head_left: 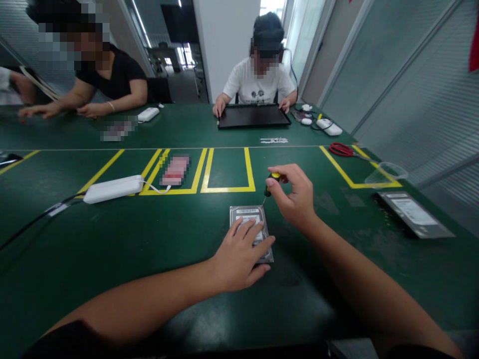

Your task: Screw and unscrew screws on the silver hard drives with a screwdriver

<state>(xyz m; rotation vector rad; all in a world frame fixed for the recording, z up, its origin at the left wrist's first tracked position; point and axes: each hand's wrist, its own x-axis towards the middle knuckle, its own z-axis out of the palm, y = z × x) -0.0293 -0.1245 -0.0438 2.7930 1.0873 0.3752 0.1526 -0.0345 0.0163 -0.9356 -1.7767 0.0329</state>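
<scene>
A silver hard drive (266,257) with a white label lies flat on the green table in front of me. My left hand (241,254) rests across its face with fingers spread, covering much of the label. Between the thumb and fingers of my right hand (295,192) is a small screwdriver (267,190) with a black and yellow handle. Its thin shaft slants down to the far right corner of the drive. Whether the tip sits in a screw is too small to tell.
A second hard drive (415,214) lies at the right, near red-handled scissors (341,149). To the left are a white power bank (113,189) with cables and a blurred phone (175,170). Across the table, one person holds a black flat panel (254,116); another sits further left.
</scene>
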